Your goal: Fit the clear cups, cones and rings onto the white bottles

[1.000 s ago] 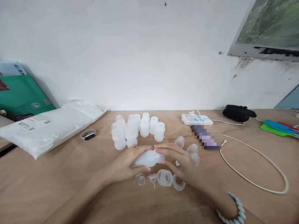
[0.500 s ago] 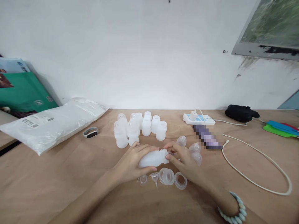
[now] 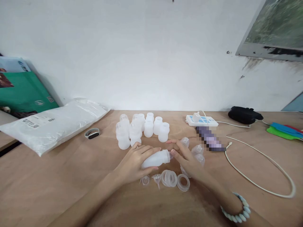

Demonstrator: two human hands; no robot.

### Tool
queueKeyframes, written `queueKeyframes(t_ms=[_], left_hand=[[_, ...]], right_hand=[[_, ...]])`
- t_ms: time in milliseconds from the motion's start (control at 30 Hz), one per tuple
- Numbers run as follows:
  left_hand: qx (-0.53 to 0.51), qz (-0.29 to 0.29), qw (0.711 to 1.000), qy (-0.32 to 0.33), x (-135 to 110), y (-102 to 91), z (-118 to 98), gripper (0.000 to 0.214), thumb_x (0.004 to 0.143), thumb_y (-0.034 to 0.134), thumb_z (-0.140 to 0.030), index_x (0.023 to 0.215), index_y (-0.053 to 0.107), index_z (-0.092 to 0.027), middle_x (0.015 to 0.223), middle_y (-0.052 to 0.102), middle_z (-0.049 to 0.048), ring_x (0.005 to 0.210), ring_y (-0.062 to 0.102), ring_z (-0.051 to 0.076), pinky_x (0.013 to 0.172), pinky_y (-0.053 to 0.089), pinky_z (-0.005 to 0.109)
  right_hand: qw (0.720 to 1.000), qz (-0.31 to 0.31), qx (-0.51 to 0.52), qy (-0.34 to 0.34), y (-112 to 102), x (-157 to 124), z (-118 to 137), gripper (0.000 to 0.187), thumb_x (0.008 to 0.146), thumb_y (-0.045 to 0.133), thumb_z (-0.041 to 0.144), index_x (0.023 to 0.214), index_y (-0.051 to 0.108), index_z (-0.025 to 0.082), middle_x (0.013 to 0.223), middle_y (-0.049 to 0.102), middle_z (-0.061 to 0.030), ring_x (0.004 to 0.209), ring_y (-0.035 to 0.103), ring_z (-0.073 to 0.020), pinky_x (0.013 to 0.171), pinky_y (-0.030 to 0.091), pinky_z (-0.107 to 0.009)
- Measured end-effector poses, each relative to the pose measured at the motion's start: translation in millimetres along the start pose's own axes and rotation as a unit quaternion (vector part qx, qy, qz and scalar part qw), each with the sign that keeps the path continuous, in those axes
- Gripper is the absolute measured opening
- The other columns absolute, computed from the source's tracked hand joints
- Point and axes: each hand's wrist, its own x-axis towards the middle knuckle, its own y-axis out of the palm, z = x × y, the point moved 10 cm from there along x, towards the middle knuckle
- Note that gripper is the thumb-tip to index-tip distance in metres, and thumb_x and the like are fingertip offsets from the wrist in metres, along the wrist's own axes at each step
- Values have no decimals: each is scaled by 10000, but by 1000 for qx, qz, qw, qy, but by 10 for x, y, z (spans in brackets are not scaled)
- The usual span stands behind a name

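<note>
A frosted white baby bottle (image 3: pixel 155 160) lies tilted on its side in my left hand (image 3: pixel 133 162), whose fingers wrap over it from behind with the thumb below. Its neck points right, and a clear nipple (image 3: pixel 171 155) sticks out of the collar. Beside that tip is my right hand (image 3: pixel 188 159), fingers apart; whether the thumb touches the nipple I cannot tell. Below the bottle lie loose clear nipples (image 3: pixel 156 179) and several translucent collar rings (image 3: pixel 170 179). Clear dome caps (image 3: pixel 197 150) rest behind and beside my right hand, partly hidden by it.
Several frosted bottles (image 3: pixel 148 127) stand farther back, some capped with domes. A white plastic parcel (image 3: pixel 61 121) and a wristband (image 3: pixel 92 134) are on the left. To the right are a power strip (image 3: pixel 202 120), a blurred phone (image 3: pixel 210 139), a looped cable (image 3: pixel 260 151) and a black case (image 3: pixel 245 114).
My right hand's fingers have spread and drawn back slightly from the bottle's neck, uncovering the nipple. My left hand keeps its hold, with the bottle nearly where it was.
</note>
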Motion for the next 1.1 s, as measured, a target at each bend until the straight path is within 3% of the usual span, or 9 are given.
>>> queueKeyframes(t_ms=[133, 267, 333, 467, 600, 700, 833, 1000, 1100], left_hand=[[15, -17, 1000, 4, -7, -33, 11, 444, 922, 610, -405, 1317, 543, -214, 1175, 709, 97, 981, 659, 265, 861, 393, 393], [37, -23, 998, 40, -22, -40, -65, 452, 938, 593, -384, 1348, 529, -205, 1192, 703, 104, 1007, 661, 266, 858, 388, 386], [46, -27, 997, 52, -27, -46, -86, 451, 944, 583, -372, 1360, 523, -209, 1198, 702, 98, 1006, 664, 260, 850, 389, 379], [52, -28, 997, 51, -26, -52, -73, 460, 950, 570, -382, 1377, 510, -222, 1188, 704, 95, 983, 664, 254, 841, 393, 372], [55, -36, 995, 71, -34, -71, -117, 455, 961, 561, -379, 1379, 493, -212, 1195, 703, 107, 990, 670, 253, 846, 388, 374], [57, -46, 994, 78, -44, -85, -133, 444, 964, 562, -371, 1370, 495, -202, 1200, 700, 109, 993, 675, 253, 844, 392, 376], [65, -54, 993, 81, -58, -67, -115, 497, 970, 554, -392, 1420, 445, -210, 1188, 702, 118, 972, 677, 258, 840, 423, 382], [128, -104, 976, 142, -109, -114, -307, 515, 1025, 455, -359, 1480, 332, -154, 1134, 715, 145, 963, 679, 263, 818, 449, 377], [222, -115, 948, 198, -150, -88, -520, 411, 1041, 386, -223, 1433, 386, -100, 1097, 733, 144, 937, 683, 265, 792, 436, 376]], right_hand=[[998, 21, 24, -45, 34, -18, 112, 469, 874, 671, 373, 1287, 485, 255, 1199, 598, -73, 1092, 616, -217, 920, 541, -389], [999, 15, 30, 5, 43, -13, -18, 337, 964, 529, 422, 1234, 526, 221, 814, 647, -11, 716, 648, -181, 687, 569, -351], [999, 6, 35, 7, 26, -13, -27, 318, 1000, 446, 429, 1225, 535, 221, 748, 651, -3, 679, 640, -184, 669, 564, -357], [998, 7, 12, -58, 1, -21, 127, 412, 873, 672, 328, 1254, 540, 246, 1151, 665, -71, 1051, 638, -229, 912, 541, -412], [999, -15, -14, -47, -51, -6, 80, 224, 933, 587, 356, 1115, 604, 227, 963, 696, -47, 915, 661, -216, 853, 548, -401], [999, -17, -4, -34, -60, -5, 37, 242, 992, 469, 392, 1088, 615, 226, 975, 701, -56, 924, 659, -219, 829, 548, -394], [997, 21, -11, -68, 12, -39, 157, 422, 846, 701, 297, 1245, 571, 250, 1201, 657, -62, 1108, 607, -235, 960, 502, -407], [999, -3, -25, -47, 41, -21, 122, 135, 880, 638, 325, 906, 661, 194, 833, 680, -18, 789, 621, -187, 713, 515, -316], [1000, -5, -3, 0, 101, -3, -18, 366, 954, 515, 402, 647, 548, 205, 580, 539, 25, 558, 516, -144, 498, 421, -263]])
